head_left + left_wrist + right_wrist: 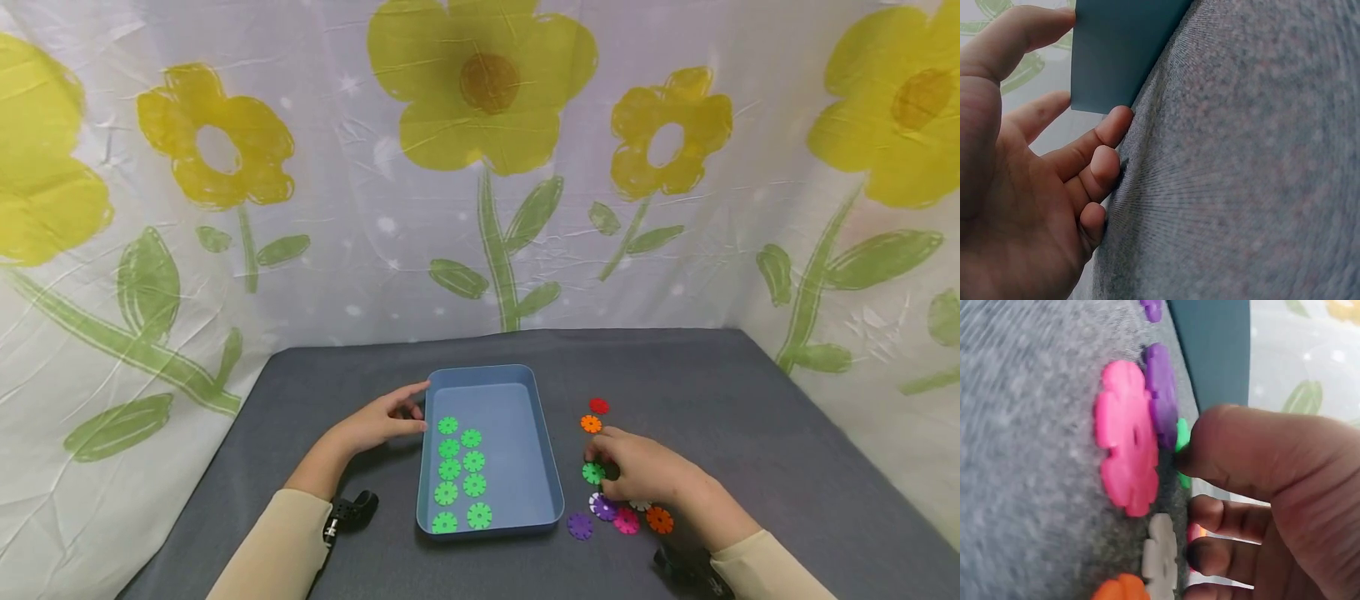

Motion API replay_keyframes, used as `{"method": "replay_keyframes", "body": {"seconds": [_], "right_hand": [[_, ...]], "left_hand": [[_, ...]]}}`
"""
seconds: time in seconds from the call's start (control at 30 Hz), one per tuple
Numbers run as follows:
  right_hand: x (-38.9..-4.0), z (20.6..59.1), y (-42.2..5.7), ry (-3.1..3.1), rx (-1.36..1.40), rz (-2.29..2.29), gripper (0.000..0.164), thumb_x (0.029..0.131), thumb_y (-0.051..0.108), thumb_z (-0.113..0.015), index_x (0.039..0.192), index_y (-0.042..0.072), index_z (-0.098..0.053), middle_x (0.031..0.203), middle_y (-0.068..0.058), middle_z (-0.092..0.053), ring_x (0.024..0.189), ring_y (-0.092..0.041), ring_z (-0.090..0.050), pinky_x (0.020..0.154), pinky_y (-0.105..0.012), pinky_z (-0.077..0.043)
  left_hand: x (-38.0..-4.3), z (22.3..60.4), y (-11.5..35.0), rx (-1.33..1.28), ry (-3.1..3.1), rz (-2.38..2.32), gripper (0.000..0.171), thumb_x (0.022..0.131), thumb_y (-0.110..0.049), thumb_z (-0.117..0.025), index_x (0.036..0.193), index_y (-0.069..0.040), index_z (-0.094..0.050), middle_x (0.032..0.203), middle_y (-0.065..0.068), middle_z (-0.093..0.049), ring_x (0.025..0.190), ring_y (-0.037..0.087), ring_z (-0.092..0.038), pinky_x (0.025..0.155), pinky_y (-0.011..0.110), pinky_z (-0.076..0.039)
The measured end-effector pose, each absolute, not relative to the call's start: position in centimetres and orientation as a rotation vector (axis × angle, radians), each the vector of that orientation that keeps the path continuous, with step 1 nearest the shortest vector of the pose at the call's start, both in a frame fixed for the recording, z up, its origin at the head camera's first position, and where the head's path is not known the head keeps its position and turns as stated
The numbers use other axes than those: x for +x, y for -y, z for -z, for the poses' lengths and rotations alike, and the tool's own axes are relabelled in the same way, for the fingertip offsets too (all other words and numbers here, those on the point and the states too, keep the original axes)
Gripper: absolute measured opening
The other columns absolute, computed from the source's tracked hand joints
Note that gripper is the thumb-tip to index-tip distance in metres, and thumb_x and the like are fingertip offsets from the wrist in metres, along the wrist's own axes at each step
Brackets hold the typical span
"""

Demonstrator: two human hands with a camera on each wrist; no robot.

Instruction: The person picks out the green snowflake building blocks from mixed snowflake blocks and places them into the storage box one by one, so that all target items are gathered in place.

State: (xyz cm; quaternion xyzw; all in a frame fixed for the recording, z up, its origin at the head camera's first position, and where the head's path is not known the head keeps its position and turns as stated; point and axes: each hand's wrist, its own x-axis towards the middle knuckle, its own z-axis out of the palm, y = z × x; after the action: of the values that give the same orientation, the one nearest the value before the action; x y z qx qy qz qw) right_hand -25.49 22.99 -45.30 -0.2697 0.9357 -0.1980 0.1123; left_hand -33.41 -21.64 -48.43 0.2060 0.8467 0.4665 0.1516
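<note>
A blue tray lies on the grey cloth, with several green flower-shaped discs in two columns along its left side. Beside the tray's left wall, my left hand touches it with thumb and forefinger, the other fingers bent loosely underneath. To the right of the tray, my right hand reaches down around a loose green disc, thumb and fingers apart on either side of it. In the right wrist view the thumb partly hides that green disc; a pink disc and a purple disc lie close by.
Red and orange discs lie beyond my right hand. Nearer are a purple disc, a pink disc, a darker orange disc and a partly covered white disc. A flowered curtain stands behind the table.
</note>
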Motion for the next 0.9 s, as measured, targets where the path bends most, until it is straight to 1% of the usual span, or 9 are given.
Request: {"method": "replay_keyframes", "body": {"seconds": [0.07, 0.23, 0.4, 0.5, 0.67, 0.8, 0.9], "right_hand": [[-25.6, 45.5, -23.0, -2.767, -0.811, 0.555, 0.030, 0.080, 0.014, -0.079, 0.107, 0.018, -0.067, 0.100, 0.008, -0.053, 0.084, -0.012, -0.052, 0.074, -0.035, -0.047], [-25.9, 45.7, -22.8, -2.819, -0.867, 0.492, 0.027, 0.079, 0.017, -0.080, 0.103, 0.018, -0.067, 0.088, 0.010, -0.052, 0.076, -0.009, -0.049, 0.068, -0.032, -0.044], [-26.1, 45.7, -22.6, -2.827, -0.877, 0.509, 0.024, 0.080, 0.019, -0.078, 0.101, 0.016, -0.068, 0.082, 0.010, -0.052, 0.072, -0.008, -0.049, 0.066, -0.031, -0.043], [-26.1, 45.8, -22.7, -2.848, -0.914, 0.504, 0.023, 0.080, 0.020, -0.078, 0.099, 0.014, -0.067, 0.081, 0.010, -0.053, 0.070, -0.007, -0.048, 0.065, -0.031, -0.043], [-26.7, 45.5, -22.8, -2.955, -0.975, 0.446, 0.022, 0.078, 0.024, -0.077, 0.096, 0.016, -0.067, 0.079, 0.012, -0.053, 0.067, -0.004, -0.046, 0.062, -0.028, -0.043], [-27.4, 44.3, -22.3, -3.034, -1.051, 0.432, 0.019, 0.077, 0.024, -0.075, 0.093, 0.017, -0.067, 0.081, 0.012, -0.055, 0.069, -0.003, -0.048, 0.063, -0.028, -0.045], [-28.0, 42.9, -21.5, -3.049, -1.068, 0.441, 0.018, 0.078, 0.025, -0.074, 0.093, 0.017, -0.067, 0.085, 0.010, -0.057, 0.071, -0.004, -0.049, 0.065, -0.028, -0.046]], "left_hand": [[-33.4, 48.4, 21.7, 0.589, -2.425, -1.344, 0.080, 0.098, -0.025, -0.073, 0.163, -0.013, -0.028, 0.113, 0.011, -0.056, 0.089, 0.025, -0.054, 0.072, 0.041, -0.044], [-33.4, 48.3, 21.7, 0.603, -2.412, -1.352, 0.080, 0.098, -0.026, -0.072, 0.163, -0.012, -0.028, 0.113, 0.011, -0.056, 0.091, 0.025, -0.054, 0.073, 0.040, -0.044], [-33.4, 48.3, 21.8, 0.609, -2.403, -1.360, 0.079, 0.099, -0.023, -0.071, 0.163, -0.011, -0.028, 0.114, 0.012, -0.056, 0.092, 0.026, -0.054, 0.074, 0.041, -0.044], [-33.4, 48.3, 21.8, 0.614, -2.403, -1.357, 0.079, 0.099, -0.023, -0.071, 0.163, -0.010, -0.027, 0.114, 0.012, -0.056, 0.092, 0.026, -0.053, 0.074, 0.041, -0.044], [-33.5, 48.4, 21.8, 0.612, -2.409, -1.352, 0.079, 0.099, -0.025, -0.072, 0.163, -0.010, -0.028, 0.113, 0.012, -0.056, 0.092, 0.025, -0.053, 0.074, 0.040, -0.044], [-33.4, 48.3, 21.7, 0.607, -2.411, -1.355, 0.079, 0.099, -0.024, -0.072, 0.163, -0.010, -0.028, 0.113, 0.012, -0.056, 0.091, 0.025, -0.053, 0.075, 0.040, -0.044], [-33.4, 48.2, 21.7, 0.603, -2.412, -1.353, 0.079, 0.099, -0.023, -0.071, 0.163, -0.011, -0.028, 0.113, 0.012, -0.056, 0.091, 0.026, -0.053, 0.075, 0.040, -0.044]]}}
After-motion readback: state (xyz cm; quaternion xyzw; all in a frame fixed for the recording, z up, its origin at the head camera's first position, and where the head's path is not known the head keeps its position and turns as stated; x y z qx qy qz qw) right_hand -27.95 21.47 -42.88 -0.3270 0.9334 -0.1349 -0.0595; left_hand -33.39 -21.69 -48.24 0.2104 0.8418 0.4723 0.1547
